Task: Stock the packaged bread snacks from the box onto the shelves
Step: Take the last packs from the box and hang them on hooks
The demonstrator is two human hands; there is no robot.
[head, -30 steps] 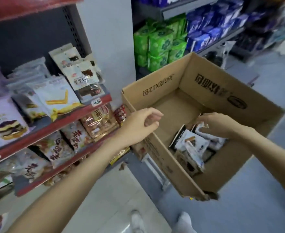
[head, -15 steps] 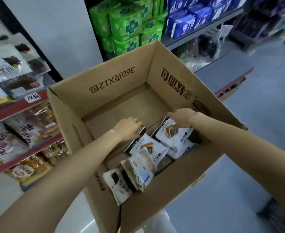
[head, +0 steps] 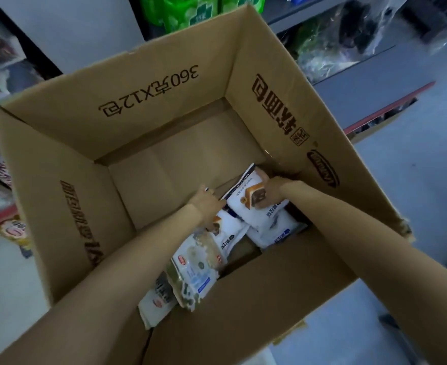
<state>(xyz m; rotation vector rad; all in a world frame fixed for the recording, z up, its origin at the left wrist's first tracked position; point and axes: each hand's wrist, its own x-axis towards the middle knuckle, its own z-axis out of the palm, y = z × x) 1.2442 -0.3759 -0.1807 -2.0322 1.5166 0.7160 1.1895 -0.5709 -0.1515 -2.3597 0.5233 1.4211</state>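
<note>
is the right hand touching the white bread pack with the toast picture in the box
Touching. The head view shows the right hand with fingers curled over the white bread pack, covering part of its toast picture inside the box.

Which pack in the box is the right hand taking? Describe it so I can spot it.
Look inside the open brown cardboard box, at its near right corner. The right hand grips a white plastic bread pack lying topmost there. Unlike its neighbours, it shows a brown bread-slice picture facing up.

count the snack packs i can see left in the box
About 5: one under the right hand, one below it by the near wall, one under the left hand, one standing in the middle, one lowest. More may lie hidden underneath.
</note>
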